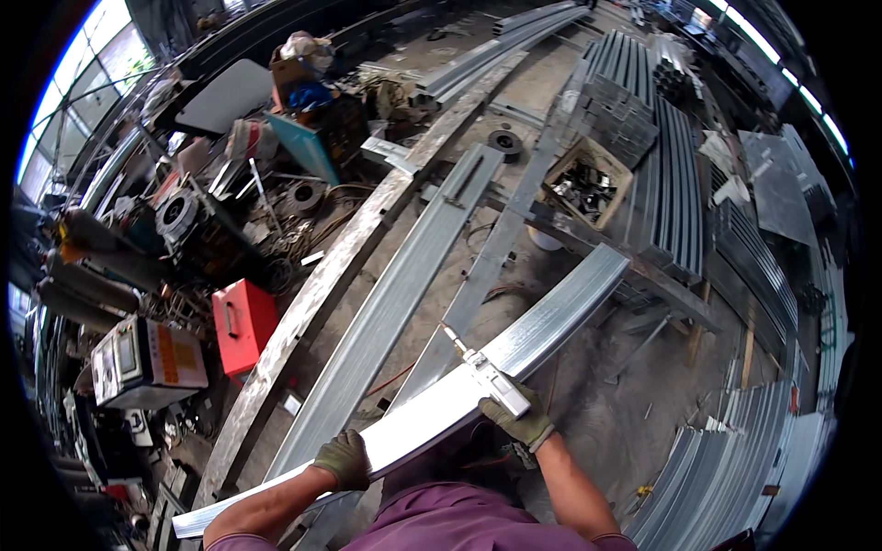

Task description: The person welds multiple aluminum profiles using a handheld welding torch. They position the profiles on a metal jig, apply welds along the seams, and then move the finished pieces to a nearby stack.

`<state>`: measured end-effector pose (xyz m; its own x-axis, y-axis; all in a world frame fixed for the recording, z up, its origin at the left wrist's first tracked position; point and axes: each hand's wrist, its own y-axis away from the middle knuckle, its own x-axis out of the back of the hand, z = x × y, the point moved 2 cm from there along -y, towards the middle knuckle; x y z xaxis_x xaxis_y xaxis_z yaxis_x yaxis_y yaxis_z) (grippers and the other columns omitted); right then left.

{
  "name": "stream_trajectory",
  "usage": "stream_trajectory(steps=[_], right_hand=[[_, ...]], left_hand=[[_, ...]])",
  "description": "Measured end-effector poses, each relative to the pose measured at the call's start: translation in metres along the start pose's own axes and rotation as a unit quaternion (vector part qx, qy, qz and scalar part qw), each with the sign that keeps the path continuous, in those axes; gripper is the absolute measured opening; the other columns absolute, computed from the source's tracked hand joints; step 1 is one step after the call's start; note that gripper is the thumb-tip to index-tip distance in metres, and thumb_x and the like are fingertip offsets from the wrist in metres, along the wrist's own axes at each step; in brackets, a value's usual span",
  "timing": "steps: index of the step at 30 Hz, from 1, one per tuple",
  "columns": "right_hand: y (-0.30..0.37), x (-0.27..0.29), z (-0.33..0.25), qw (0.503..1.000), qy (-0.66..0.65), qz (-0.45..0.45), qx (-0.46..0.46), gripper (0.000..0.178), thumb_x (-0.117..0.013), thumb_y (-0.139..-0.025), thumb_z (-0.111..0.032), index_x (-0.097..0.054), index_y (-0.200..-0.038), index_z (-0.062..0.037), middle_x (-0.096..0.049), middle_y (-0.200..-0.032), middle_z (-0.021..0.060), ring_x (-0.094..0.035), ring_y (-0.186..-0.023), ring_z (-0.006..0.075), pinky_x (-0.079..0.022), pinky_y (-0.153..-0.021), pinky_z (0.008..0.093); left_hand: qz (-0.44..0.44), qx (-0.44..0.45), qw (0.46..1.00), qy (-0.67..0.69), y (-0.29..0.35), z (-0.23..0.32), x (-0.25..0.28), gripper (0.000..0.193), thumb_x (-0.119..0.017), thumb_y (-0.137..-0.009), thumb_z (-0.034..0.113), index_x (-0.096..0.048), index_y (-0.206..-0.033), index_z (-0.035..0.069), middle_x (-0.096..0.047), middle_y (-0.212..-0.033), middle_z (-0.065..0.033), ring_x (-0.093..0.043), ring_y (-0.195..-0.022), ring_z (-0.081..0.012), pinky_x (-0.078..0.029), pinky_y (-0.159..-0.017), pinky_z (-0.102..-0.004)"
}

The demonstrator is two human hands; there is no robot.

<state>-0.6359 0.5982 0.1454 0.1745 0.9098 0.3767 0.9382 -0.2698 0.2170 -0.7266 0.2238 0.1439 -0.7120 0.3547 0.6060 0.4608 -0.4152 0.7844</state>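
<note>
Metal beam (570, 298), bright and silver, lies slanting across the front of the person, from near left to farther right. The gloved left hand (343, 460) is closed over its near edge, left of the body, with the fingertips partly hidden. The gloved right hand (519, 421) is curled around the near end of a silver tool (491, 381), which lies across the top of the beam, its thin tip pointing far and left.

Under and beyond the beam, 3 long pieces run from near left to far right: a worn rail (349, 243), a grey channel (390, 308) and a narrow bar (478, 285). The beam crosses over the channel and the bar, hiding parts of both.

Just beyond the beam's right end sits a bin (567, 209) of small metal pieces, with stacked profiles (675, 174) to its right. More metal lengths (726, 487) crowd the near right. Left of the rail stand a red box (245, 326) and a white-and-orange box (147, 363); farther off, a turquoise panel (303, 147) leans amid clutter.
</note>
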Motion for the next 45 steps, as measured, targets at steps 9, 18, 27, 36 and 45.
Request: stream_trajectory(steps=[9,18,27,36,45], right_hand=[[-0.014,-0.018,0.027,0.996,-0.081,-0.028,-0.031,0.057,-0.087,-0.096,-0.026,-0.068,-0.144,-0.0039,-0.077,-0.13,0.0124,-0.071,-0.115,0.0179,-0.058,-0.1,0.036],[-0.022,-0.044,0.091,0.978,-0.13,-0.035,-0.157,0.046,-0.087,-0.095,-0.04,-0.077,-0.126,-0.0079,-0.074,-0.094,0.0031,-0.066,-0.078,0.0101,-0.053,-0.064,0.0315],[-0.017,-0.036,0.028,0.992,-0.001,0.085,-0.089,0.051,-0.085,-0.095,-0.034,-0.072,-0.136,-0.0053,-0.08,-0.124,0.0136,-0.076,-0.114,0.0269,-0.059,-0.099,0.0392],[0.035,-0.018,-0.015,0.983,0.093,0.147,-0.052,0.043,-0.087,-0.093,-0.035,-0.077,-0.128,-0.0122,-0.081,-0.112,0.0135,-0.079,-0.102,0.0293,-0.062,-0.088,0.0418],[0.063,-0.018,0.002,0.979,-0.047,0.191,-0.061,0.039,-0.088,-0.094,-0.028,-0.077,-0.126,-0.0085,-0.08,-0.104,0.0078,-0.077,-0.096,0.0202,-0.061,-0.085,0.0366]], left_hand=[[0.066,-0.06,0.991,-0.1,-0.057,-0.057,0.011,0.085,-0.091,-0.069,0.034,-0.047,-0.128,-0.007,-0.062,-0.122,-0.0265,-0.069,-0.11,-0.0432,-0.058,-0.094,-0.0538],[0.039,-0.114,0.983,-0.139,-0.102,-0.07,0.033,0.085,-0.087,-0.073,0.037,-0.048,-0.134,-0.008,-0.062,-0.122,-0.0257,-0.07,-0.111,-0.042,-0.059,-0.097,-0.0528],[-0.042,-0.107,0.987,-0.112,-0.146,-0.084,0.036,0.1,-0.097,-0.067,0.046,-0.046,-0.136,-0.005,-0.064,-0.132,-0.0307,-0.069,-0.122,-0.045,-0.058,-0.103,-0.0522],[-0.088,-0.129,0.982,-0.111,-0.188,-0.11,0.044,0.103,-0.101,-0.065,0.046,-0.048,-0.135,-0.008,-0.066,-0.129,-0.0332,-0.069,-0.122,-0.048,-0.059,-0.104,-0.0497],[-0.053,-0.067,0.991,-0.101,-0.189,-0.117,0.052,0.083,-0.083,-0.083,0.032,-0.047,-0.142,-0.013,-0.064,-0.134,-0.0384,-0.069,-0.124,-0.0499,-0.057,-0.106,-0.051]])
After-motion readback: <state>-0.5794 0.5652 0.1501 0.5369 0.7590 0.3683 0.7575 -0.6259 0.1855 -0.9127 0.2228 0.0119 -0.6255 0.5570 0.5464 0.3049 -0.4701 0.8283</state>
